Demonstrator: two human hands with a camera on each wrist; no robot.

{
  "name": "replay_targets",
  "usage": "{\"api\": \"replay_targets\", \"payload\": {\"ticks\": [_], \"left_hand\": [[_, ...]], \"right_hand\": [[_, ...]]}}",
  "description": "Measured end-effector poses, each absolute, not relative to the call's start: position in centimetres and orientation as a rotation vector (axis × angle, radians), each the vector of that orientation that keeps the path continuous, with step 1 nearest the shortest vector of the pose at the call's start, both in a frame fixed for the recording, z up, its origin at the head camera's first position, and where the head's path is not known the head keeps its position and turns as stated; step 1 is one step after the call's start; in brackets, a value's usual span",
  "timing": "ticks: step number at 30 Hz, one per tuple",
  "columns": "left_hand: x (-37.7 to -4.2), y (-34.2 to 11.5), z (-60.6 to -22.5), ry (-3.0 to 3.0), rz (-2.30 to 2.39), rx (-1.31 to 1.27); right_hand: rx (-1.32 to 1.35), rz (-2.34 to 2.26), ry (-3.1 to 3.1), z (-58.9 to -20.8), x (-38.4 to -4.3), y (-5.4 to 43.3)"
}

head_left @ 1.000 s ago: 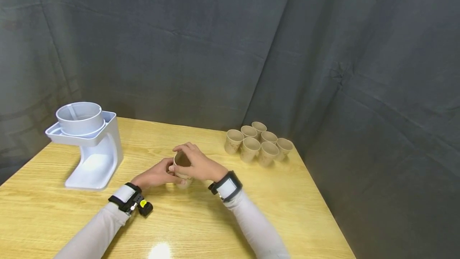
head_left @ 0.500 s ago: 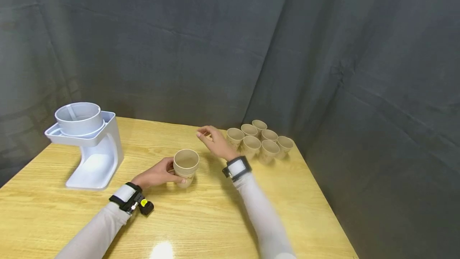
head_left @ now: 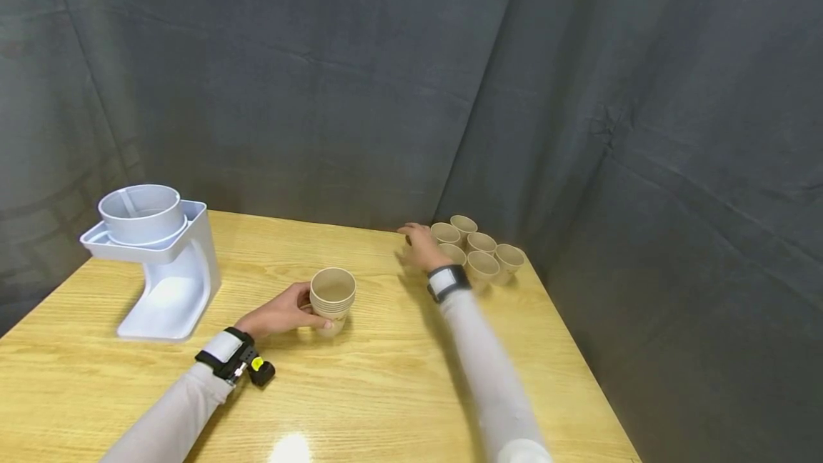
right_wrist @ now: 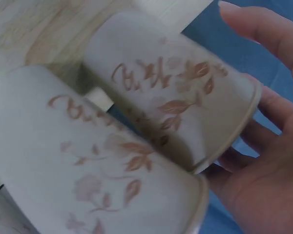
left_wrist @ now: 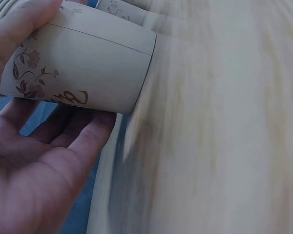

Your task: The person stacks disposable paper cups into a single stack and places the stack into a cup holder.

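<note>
My left hand (head_left: 281, 311) grips a short stack of nested beige paper cups (head_left: 333, 300) upright on the wooden table, thumb on the near side. Brown flower print and lettering show on the outermost paper cup (left_wrist: 83, 58) in the left wrist view. At the back right, my right hand (head_left: 424, 249) is at the leftmost cup of a group and mostly hides it in the head view. In the right wrist view its fingers reach behind the rim of that paper cup (right_wrist: 171, 92), while the thumb stands apart from it. Another printed cup (right_wrist: 97, 165) is beside it.
Several more beige cups (head_left: 482, 266) stand close together near the table's back right corner. A light grey stand (head_left: 207, 256) with a round holder (head_left: 143, 216) on top is at the left. Dark grey curtain (head_left: 289, 91) hangs behind the table (head_left: 360, 391) and along its right side.
My right hand has left the stack and moved right and back to the group of cups. The left hand stays in place, still holding the stack.
</note>
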State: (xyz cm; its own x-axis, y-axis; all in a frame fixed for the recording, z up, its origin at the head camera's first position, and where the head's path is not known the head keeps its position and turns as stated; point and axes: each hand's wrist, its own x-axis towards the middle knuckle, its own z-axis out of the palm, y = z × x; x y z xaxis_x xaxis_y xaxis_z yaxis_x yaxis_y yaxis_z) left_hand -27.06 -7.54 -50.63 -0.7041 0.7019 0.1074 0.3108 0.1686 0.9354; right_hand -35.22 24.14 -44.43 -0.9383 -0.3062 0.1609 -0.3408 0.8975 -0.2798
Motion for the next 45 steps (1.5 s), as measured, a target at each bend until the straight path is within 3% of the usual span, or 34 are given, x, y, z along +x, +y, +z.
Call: {"api": "replay_targets", "payload": {"ticks": [18, 29, 45], "left_hand": [[-27.0, -7.6, -50.6, 2.098, 1.556, 0.962], [-27.0, -7.5, -50.5, 2.108, 1.542, 0.955], [-26.8, -7.5, -50.6, 2.082, 1.563, 0.947]], "right_hand": [[0.575, 0.434, -2.97, -45.2, -36.5, 26.1], [0.518, 0.332, -2.921, -45.2, -35.9, 25.1], [0.48, 0.531, -2.799, -47.2, -33.7, 21.8]]}}
